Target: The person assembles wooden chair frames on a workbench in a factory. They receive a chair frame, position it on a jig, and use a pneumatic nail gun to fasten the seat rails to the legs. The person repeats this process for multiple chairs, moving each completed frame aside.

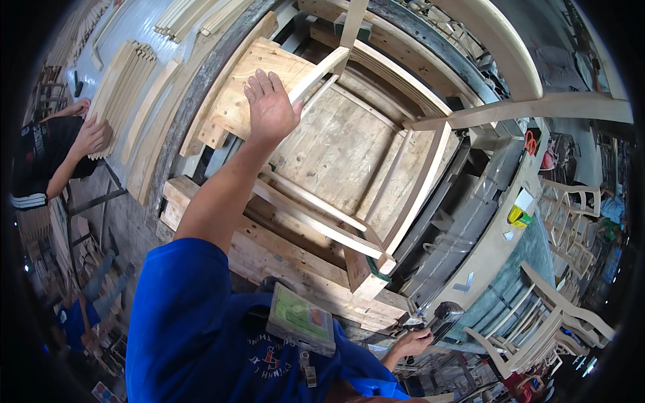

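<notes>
A pale wooden chair frame (420, 191) lies on its side in a clamping press, with its curved legs reaching up and right. My left hand (272, 111) is stretched out at the frame's upper left end, fingers extended over a plywood block (232, 94). The edge of this hand meets a chair rail (319, 72); whether it presses on it I cannot tell. Low and to the right, my right hand (411, 344) is closed beside a small dark fitting at the press's near corner. What its fingers grip is too small to make out.
Thick wooden beams (295, 252) border the press on the near side. At left, a co-worker's hands (91, 134) hold a stack of wooden slats (121, 87) on a worktable. An assembled chair frame (537, 329) stands at lower right beside a green-topped surface (500, 282).
</notes>
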Tool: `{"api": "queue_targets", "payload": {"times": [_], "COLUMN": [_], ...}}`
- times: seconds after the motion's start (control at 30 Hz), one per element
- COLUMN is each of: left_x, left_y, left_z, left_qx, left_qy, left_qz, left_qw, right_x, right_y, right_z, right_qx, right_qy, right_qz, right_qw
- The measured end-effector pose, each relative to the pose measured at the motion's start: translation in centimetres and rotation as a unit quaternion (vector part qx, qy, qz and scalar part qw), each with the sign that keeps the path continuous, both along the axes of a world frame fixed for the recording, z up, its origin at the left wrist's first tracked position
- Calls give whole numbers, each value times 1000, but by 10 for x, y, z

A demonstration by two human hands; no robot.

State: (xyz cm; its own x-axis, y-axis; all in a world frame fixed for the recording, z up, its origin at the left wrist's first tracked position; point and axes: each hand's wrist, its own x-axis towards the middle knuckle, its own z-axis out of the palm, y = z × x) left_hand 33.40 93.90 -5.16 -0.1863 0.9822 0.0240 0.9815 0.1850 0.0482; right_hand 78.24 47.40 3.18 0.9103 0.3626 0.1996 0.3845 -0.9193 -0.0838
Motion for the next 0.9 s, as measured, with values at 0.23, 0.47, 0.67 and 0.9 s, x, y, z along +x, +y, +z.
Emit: {"api": "queue_targets", "payload": {"times": [0.23, 0.47, 0.67, 0.9], "left_x": [1, 3, -3, -8], "left_y": [0, 1, 0, -2], "left_z": [2, 3, 1, 22], "left_qx": [-8, -18, -15, -37], "left_qy": [6, 3, 0, -10], "left_qz": [0, 3, 5, 5], "left_qw": [1000, 1000, 1000, 999], "right_x": [6, 4, 3, 10], "right_y": [-8, -5, 3, -9], "right_z": [-4, -3, 3, -18], "right_qx": [25, 38, 55, 134], "right_qy": [-1, 14, 77, 81], "right_qz": [0, -4, -31, -26], "right_qw": [1000, 999, 995, 987]}}
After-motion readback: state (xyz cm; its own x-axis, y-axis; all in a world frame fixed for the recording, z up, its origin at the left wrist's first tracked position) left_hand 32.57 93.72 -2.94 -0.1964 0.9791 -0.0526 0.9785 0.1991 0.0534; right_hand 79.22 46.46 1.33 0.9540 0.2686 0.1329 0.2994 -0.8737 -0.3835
